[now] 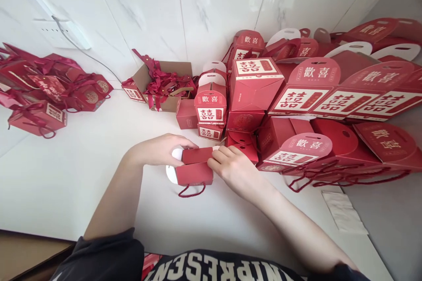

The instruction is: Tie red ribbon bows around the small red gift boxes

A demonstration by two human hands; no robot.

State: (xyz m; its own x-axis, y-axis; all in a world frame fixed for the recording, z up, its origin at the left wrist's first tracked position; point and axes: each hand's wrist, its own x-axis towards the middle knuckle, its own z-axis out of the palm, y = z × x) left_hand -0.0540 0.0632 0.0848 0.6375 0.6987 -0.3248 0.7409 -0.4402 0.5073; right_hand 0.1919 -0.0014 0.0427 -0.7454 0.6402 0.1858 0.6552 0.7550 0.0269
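Note:
A small red gift box (195, 174) sits on the white tabletop in front of me, with a dark red cord handle (191, 193) hanging out on its near side. Its two top panels lie folded inward, and white rounded flaps (171, 174) stick out at its left end. My left hand (164, 151) grips that left end, thumb on the near side and fingers on the far side. At the right end my right hand (230, 167) is closed on the box edge, its fingertips partly hidden. Just behind are stacked red boxes with white labels (211, 115).
An open brown carton (165, 104) holds red ribbons (165, 80). Several red boxes (303, 83) are piled along the right. Ribbon-tied boxes (39, 116) stand at the left, below a wall socket (62, 34) with a cable. A white tissue pack (343, 213) lies at the right.

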